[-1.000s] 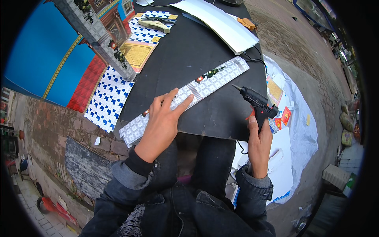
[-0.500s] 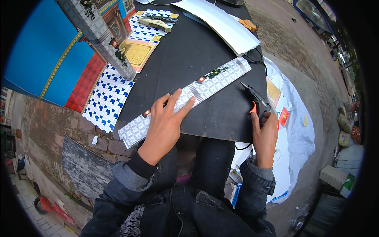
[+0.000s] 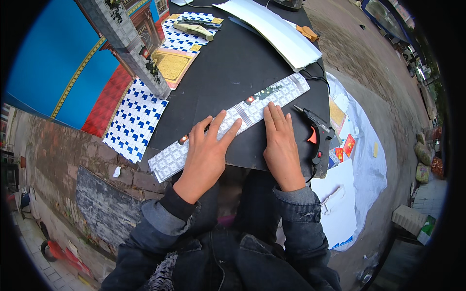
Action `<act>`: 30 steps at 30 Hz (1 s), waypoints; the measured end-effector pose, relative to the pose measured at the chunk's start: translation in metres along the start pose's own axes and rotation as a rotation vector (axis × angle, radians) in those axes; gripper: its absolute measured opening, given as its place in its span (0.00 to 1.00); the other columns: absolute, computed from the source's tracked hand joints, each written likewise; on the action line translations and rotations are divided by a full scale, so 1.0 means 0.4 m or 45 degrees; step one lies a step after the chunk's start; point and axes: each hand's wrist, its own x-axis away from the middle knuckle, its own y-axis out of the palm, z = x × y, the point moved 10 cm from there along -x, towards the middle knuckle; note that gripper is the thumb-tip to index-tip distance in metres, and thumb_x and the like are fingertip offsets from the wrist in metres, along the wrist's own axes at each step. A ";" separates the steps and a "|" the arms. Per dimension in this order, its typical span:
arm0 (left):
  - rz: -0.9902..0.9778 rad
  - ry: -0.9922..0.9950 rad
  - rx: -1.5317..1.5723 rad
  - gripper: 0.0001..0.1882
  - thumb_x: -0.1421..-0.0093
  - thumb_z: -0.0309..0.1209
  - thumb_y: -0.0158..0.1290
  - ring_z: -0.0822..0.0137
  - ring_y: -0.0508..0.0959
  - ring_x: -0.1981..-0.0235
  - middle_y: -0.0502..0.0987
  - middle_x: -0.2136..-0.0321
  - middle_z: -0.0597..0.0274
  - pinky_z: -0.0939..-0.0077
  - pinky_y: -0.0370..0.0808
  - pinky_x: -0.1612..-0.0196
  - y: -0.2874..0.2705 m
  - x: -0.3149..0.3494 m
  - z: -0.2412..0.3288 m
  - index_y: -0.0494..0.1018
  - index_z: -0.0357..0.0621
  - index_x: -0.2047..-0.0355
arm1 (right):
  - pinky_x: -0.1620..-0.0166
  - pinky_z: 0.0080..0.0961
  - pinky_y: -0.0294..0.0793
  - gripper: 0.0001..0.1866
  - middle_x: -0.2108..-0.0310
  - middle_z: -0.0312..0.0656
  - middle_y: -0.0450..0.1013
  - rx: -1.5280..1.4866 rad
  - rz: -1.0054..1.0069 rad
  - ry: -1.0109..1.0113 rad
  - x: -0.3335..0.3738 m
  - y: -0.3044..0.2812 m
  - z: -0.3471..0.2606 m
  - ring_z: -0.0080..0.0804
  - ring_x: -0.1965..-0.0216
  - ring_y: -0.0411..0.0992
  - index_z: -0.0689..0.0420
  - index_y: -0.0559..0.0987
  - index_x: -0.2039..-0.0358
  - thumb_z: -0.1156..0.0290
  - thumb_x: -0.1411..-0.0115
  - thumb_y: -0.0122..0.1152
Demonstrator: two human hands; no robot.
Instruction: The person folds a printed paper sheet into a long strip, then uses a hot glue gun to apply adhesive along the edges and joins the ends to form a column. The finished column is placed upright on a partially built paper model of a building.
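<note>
Strip: patterned white-grey strip [image 3: 252, 109] lying aslant on the black table [image 3: 208, 82], ends at 2 and 8 o'clock (clock's centred on it btw)
Fingers: left ones spread wide on the strip, thumb out too; right ones straight and bunched, tips at its lower edge. Neither grips anything that I can see
Hands: left hand [image 3: 206, 153] palm down, pointing roughly 1 o'clock, hiding part of the strip's 8 o'clock half; right hand [image 3: 281, 150] palm down, pointing about 12
Glue gun: black glue gun [image 3: 324, 132] with orange trigger at 3, just beside the right hand, nozzle toward 10
Upper table: white sheets [image 3: 276, 36] at 1, stapler [image 3: 194, 30] at 11
Pillar: grey pillar [image 3: 124, 43] at 10, partly blocking the blue wall panel [image 3: 43, 72]
Off-table: white plastic sheet [image 3: 371, 167], between 3 and 4
</note>
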 end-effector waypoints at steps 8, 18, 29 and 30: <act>0.025 -0.014 0.021 0.35 0.41 0.15 0.51 0.44 0.64 0.37 0.64 0.31 0.51 0.48 0.62 0.34 0.002 -0.004 0.000 0.68 0.47 0.31 | 0.24 0.50 0.52 0.38 0.32 0.55 0.66 -0.135 -0.179 -0.305 0.082 0.031 -0.139 0.50 0.28 0.61 0.68 0.69 0.33 0.90 0.49 0.54; -0.004 -0.029 0.089 0.32 0.37 0.17 0.50 0.43 0.65 0.37 0.64 0.31 0.50 0.49 0.61 0.33 0.010 -0.001 -0.008 0.67 0.43 0.31 | 0.26 0.50 0.56 0.28 0.37 0.60 0.69 -0.019 -0.071 -0.292 0.067 0.022 -0.150 0.53 0.32 0.66 0.75 0.72 0.39 0.80 0.42 0.54; -0.123 -0.034 -0.042 0.32 0.32 0.36 0.56 0.42 0.57 0.28 0.58 0.27 0.51 0.37 0.55 0.31 0.003 0.032 -0.003 0.63 0.52 0.28 | 0.26 0.50 0.54 0.25 0.35 0.61 0.68 0.029 -0.100 -0.132 0.022 0.036 -0.117 0.55 0.32 0.64 0.74 0.71 0.39 0.68 0.29 0.55; -0.134 -0.078 -0.051 0.32 0.32 0.37 0.56 0.42 0.57 0.28 0.58 0.27 0.52 0.37 0.55 0.32 0.000 0.041 -0.011 0.64 0.54 0.28 | 0.26 0.50 0.54 0.24 0.35 0.61 0.68 0.003 -0.076 -0.187 0.017 0.042 -0.138 0.55 0.32 0.64 0.74 0.71 0.39 0.69 0.29 0.55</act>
